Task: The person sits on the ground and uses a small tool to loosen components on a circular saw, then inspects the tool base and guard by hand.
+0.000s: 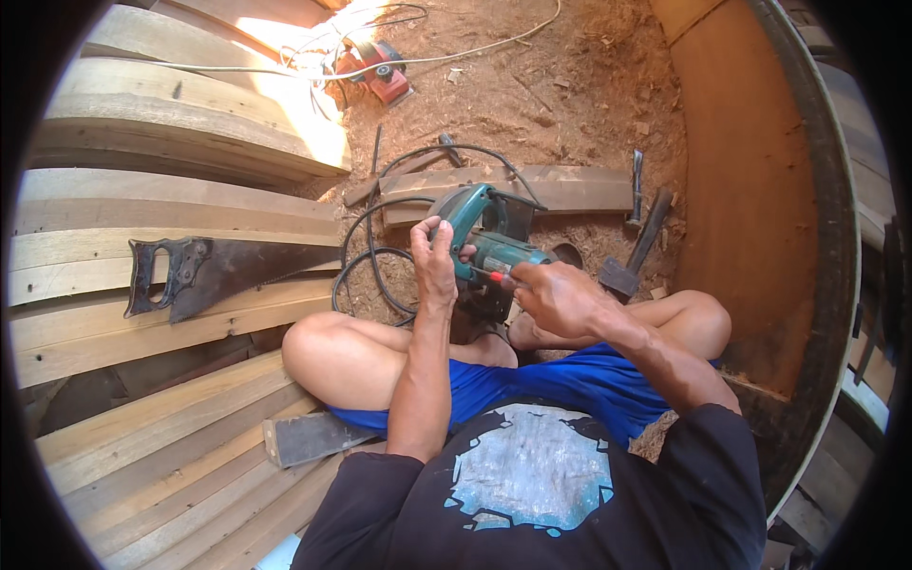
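Observation:
A teal circular saw (506, 253) is held above my crossed legs, with its dark metal parts facing partly down. My left hand (433, 261) is closed on its handle side, thumb and fingers against the teal body. On the other side my right hand (560, 299) is closed round a small slim tool with a red part (495, 276), which looks like a screwdriver. The red part reaches to the saw's motor housing. My fist hides most of this tool. A black cord (372, 249) loops on the ground beside the saw.
A handsaw (204, 275) lies on stacked boards (85, 214) at my left. Ahead are a wooden plank (579, 190) and a red power tool (385, 81) on sawdust. A hammer (635, 255) and a chisel-like tool (636, 185) lie near the curved wooden wall (750, 190) at right.

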A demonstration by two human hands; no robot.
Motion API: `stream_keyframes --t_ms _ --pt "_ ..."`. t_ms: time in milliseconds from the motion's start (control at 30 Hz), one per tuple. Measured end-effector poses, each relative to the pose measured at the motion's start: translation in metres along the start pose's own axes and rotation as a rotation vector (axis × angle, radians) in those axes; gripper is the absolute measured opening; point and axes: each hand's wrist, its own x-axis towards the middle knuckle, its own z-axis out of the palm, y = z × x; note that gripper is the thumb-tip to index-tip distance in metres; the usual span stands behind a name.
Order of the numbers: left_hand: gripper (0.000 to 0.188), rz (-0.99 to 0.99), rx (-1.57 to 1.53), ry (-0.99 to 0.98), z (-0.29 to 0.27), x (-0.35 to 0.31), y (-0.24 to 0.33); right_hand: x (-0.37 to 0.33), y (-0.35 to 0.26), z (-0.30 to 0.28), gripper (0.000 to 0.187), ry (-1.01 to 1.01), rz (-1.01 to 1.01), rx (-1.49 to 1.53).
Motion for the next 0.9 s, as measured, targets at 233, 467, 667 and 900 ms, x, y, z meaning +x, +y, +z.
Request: stream_keyframes --t_ms 233,467,667,900 --pt "0.034 0.020 -0.045 -0.021 -0.003 0.003 -0.003 -0.007 -0.012 -0.005 0.038 0.040 -0.196 -0.325" --pt "0.035 0.035 -0.039 -0.013 0.000 0.002 -0.002 -0.001 0.010 0.000 0.046 0.195 0.169 0.579" --pt "0.034 0.060 -0.037 -0.024 -0.004 0.005 -0.007 -0.009 -0.013 -0.005 0.033 0.036 0.103 -0.079" --pt "0.033 0.036 -0.093 -0.011 -0.009 0.008 -0.003 -0.005 -0.001 0.004 0.029 0.260 -0.232 -0.186"
